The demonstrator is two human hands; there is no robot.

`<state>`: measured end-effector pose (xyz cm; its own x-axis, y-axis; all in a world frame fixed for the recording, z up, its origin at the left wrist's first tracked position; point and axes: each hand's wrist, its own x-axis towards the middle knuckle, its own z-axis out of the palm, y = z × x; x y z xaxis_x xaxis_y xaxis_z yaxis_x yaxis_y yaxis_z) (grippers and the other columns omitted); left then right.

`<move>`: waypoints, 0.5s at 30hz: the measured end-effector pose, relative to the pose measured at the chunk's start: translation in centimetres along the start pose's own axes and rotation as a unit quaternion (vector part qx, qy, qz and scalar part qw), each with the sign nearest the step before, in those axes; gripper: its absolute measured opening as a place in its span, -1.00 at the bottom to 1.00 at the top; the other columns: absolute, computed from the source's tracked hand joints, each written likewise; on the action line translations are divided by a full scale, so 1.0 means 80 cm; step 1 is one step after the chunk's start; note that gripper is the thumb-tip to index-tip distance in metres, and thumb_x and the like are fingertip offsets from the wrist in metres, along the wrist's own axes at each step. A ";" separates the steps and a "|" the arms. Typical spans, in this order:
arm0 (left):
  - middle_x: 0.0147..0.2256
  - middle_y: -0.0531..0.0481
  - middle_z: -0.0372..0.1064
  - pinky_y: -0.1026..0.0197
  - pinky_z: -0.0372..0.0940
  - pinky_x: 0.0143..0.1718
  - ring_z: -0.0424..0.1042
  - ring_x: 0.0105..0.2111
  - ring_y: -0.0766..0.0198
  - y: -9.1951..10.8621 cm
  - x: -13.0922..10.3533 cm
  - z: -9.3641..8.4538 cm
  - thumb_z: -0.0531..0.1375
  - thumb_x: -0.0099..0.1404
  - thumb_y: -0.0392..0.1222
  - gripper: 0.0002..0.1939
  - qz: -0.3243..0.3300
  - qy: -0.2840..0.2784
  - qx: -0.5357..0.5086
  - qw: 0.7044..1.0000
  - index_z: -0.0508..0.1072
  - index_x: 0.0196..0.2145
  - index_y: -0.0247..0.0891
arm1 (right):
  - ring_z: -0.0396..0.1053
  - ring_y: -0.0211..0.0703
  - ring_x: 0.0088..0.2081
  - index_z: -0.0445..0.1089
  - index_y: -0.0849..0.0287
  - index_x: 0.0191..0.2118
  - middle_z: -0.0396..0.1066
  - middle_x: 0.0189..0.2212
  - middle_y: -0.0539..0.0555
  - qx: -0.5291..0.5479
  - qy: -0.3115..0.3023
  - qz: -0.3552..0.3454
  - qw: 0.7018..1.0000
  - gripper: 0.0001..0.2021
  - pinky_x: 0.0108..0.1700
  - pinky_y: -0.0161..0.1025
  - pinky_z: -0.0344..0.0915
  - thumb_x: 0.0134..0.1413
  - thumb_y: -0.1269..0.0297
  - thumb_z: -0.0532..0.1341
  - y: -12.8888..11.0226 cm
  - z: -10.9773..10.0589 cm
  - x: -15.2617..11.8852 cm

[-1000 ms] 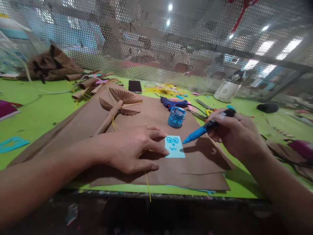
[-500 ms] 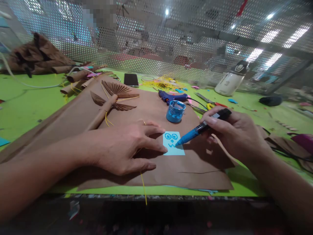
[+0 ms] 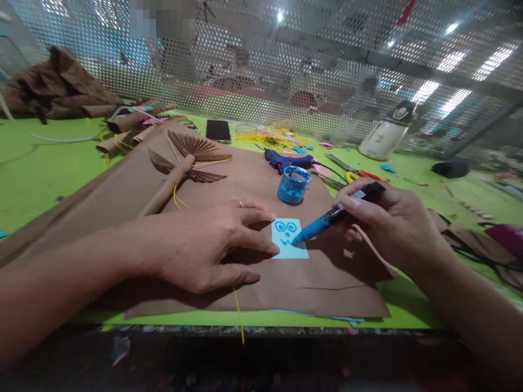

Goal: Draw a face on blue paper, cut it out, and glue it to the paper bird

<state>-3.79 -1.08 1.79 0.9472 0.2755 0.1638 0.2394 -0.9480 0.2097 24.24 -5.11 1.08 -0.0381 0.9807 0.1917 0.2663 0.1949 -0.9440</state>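
A small pale blue paper square [image 3: 300, 251] lies on a sheet of brown paper [image 3: 253, 179]. Drawn on it in blue are two ringed eyes, a nose and a zigzag mouth. My left hand [image 3: 216, 245] is spread flat beside it, two fingertips pressing its left edge. In my right hand [image 3: 392, 228] is a blue marker pen [image 3: 318, 224], gripped near its black end and slanting down left. Its tip touches the square at the right end of the mouth. Just behind the square stands a small blue-stained pot [image 3: 292, 188].
A blue glue gun [image 3: 288, 160] and scissors [image 3: 341, 163] lie behind the pot. Farther back are a phone [image 3: 218, 131], yellow raffia [image 3: 273, 135] and a white bottle [image 3: 384, 136]. A rolled paper figure with pleated fans [image 3: 180, 174] lies at left. A perforated metal screen [image 3: 253, 71] closes the back.
The pen tip stays at the mouth's right end, with at most a tiny shift. Both hands hold nearly the same position, and the view has moved slightly.
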 end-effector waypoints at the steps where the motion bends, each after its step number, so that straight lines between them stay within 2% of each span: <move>1: 0.06 -0.29 0.41 -0.14 0.22 0.14 0.36 0.08 -0.13 0.000 0.000 0.000 0.20 0.33 -0.06 -0.67 0.003 -0.001 0.000 1.000 0.55 -0.01 -0.18 | 0.29 -0.29 -0.68 0.42 0.14 -0.36 0.38 -0.65 -0.06 0.002 0.000 0.001 1.000 -0.75 -0.65 -0.38 0.28 0.07 0.06 0.36 0.000 0.000 0.000; 6: 0.03 -0.27 0.42 -0.12 0.23 0.14 0.36 0.08 -0.12 -0.001 0.000 0.000 0.20 0.33 -0.05 -0.68 0.005 -0.001 -0.001 1.000 0.55 -0.02 -0.17 | 0.29 -0.31 -0.68 0.42 0.14 -0.36 0.38 -0.65 -0.06 0.003 -0.004 -0.004 1.000 -0.77 -0.66 -0.39 0.29 0.09 0.08 0.35 0.002 0.000 0.001; 15: 0.06 -0.29 0.40 -0.14 0.24 0.11 0.36 0.07 -0.12 0.000 0.000 -0.001 0.19 0.33 -0.07 -0.68 0.009 -0.003 0.006 1.000 0.54 -0.01 -0.18 | 0.30 -0.31 -0.68 0.42 0.16 -0.36 0.40 -0.65 -0.05 0.005 0.026 0.006 1.000 -0.76 -0.66 -0.40 0.29 0.07 0.10 0.36 0.001 0.000 0.003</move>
<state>-3.79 -1.02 1.88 0.9526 0.2575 0.1618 0.2248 -0.9546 0.1954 24.22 -4.85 1.06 0.0148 0.9810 0.1936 0.2578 0.1833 -0.9486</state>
